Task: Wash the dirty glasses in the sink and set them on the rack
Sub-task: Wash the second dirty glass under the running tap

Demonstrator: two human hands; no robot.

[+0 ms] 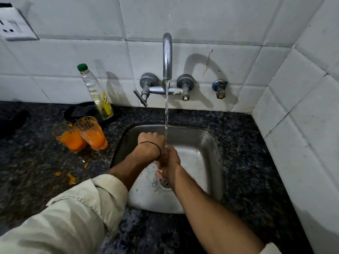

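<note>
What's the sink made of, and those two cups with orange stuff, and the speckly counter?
The sink looks like brushed steel: grey with a dull shine. The two glasses look like clear glass, maybe plastic: orange dregs show through their walls. The counter looks like polished dark stone, perhaps granite: black with pale speckles.

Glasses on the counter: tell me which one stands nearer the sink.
The right-hand glass, just below the green-capped bottle in the picture. The other glass stands to its left, farther from the sink.
</note>
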